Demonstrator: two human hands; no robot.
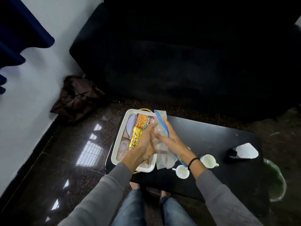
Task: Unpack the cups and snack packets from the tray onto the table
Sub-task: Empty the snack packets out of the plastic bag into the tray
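Note:
A white tray sits on the left end of a black table. Inside lie an orange snack packet, a yellow packet, a round white lid or plate and a clear glass item. My left hand and my right hand both grip a clear zip bag with a blue seal, held over the tray's right rim. Two white cups stand on the table to the right of the tray.
A white and black cloth item lies at the table's right. A green glass object sits at the right edge. A dark sofa stands behind the table, a brown bag on the floor by the wall.

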